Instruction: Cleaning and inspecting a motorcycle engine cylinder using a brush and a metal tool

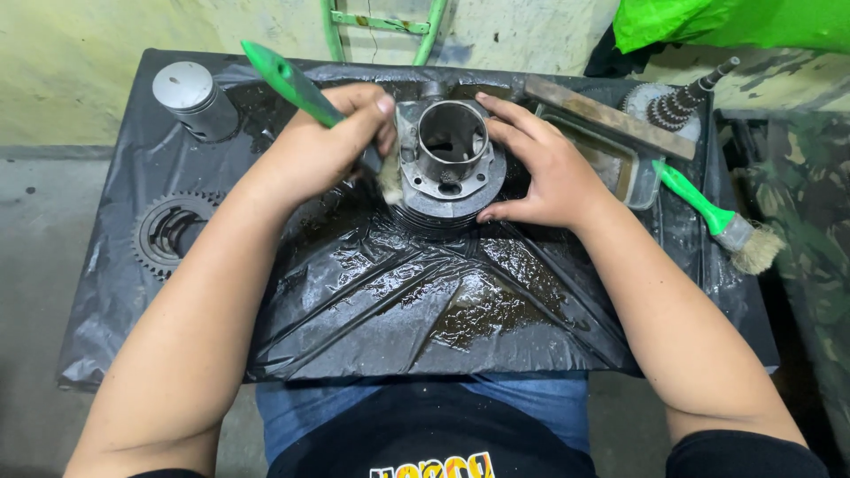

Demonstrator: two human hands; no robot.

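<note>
- Step in hand, as I read it: brushing down the outside of the engine cylinder (450, 159) — wet scrub, mid-stroke on its 9 o'clock flank.
- Left hand (323, 146): fist closed round the green-handled brush (292, 84), thumb on top. Handle sticks out toward 10 o'clock; bristles are mostly hidden behind the hand, a pale tuft shows touching the cylinder's fins.
- Right hand (544, 168): fingers spread and cupped against the cylinder's 3 o'clock side, thumb low at the base. Steadying hold, not a full wrap; palm looks apart from the metal.
- Cylinder sits bore-up at the table centre, slightly toward 12 o'clock, on the black plastic sheet (372, 310). Sheet is wet — brownish liquid pooled at 6 o'clock of the cylinder.
- Around it:
  - piston (190, 97) upright at 10 o'clock, well apart
  - sprocket (173, 232) flat at 9 o'clock, near the sheet's edge
  - metal tray (611, 164) just beside the right hand at 3 o'clock, a flat bar (606, 115) lying across it
  - gear shaft (686, 99) at 2 o'clock
  - second green brush (722, 219) at 3–4 o'clock, bristles off the table edge
- Next move, my judgement: the unbrushed fins call for the right hand to turn the cylinder while the brush stays put; firm hold needed, wet sheet looks slippery.
</note>
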